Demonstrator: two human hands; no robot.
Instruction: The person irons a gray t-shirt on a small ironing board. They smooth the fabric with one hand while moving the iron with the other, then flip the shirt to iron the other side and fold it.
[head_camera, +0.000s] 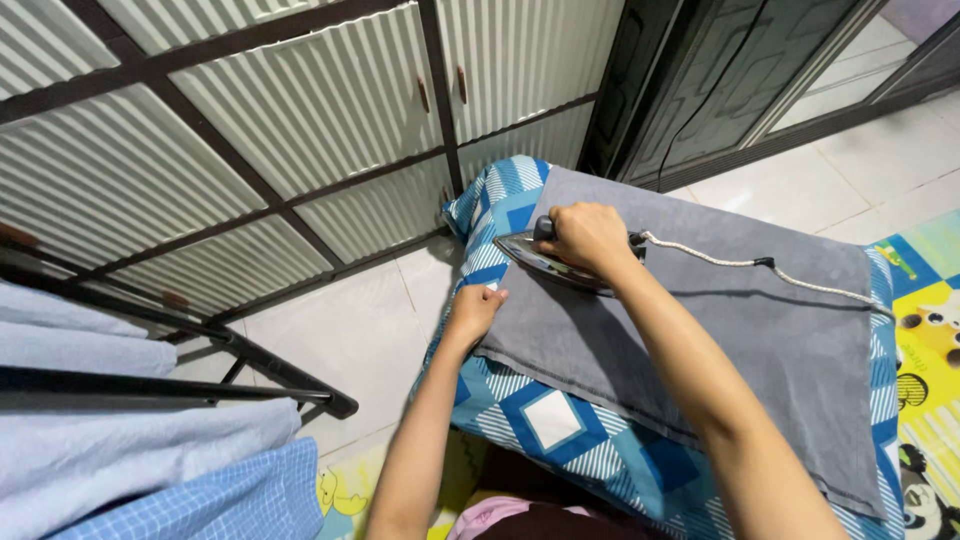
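Observation:
A grey cloth (740, 330) lies flat on a board covered in a blue and white patterned sheet (560, 420). My right hand (585, 235) grips the handle of a clothes iron (530, 255), which rests on the far end of the grey cloth. A white braided cord (720, 262) runs from the iron across the cloth to the right. My left hand (475, 310) presses flat on the left edge of the grey cloth, fingers on the patterned sheet.
A black drying rack (250, 360) with light blue clothes (130, 440) stands at the left. Corrugated white cabinet doors (320, 110) in dark frames fill the back. A dark door frame (640, 90) and white floor tiles (800, 180) lie beyond; a colourful play mat (925, 340) is at the right.

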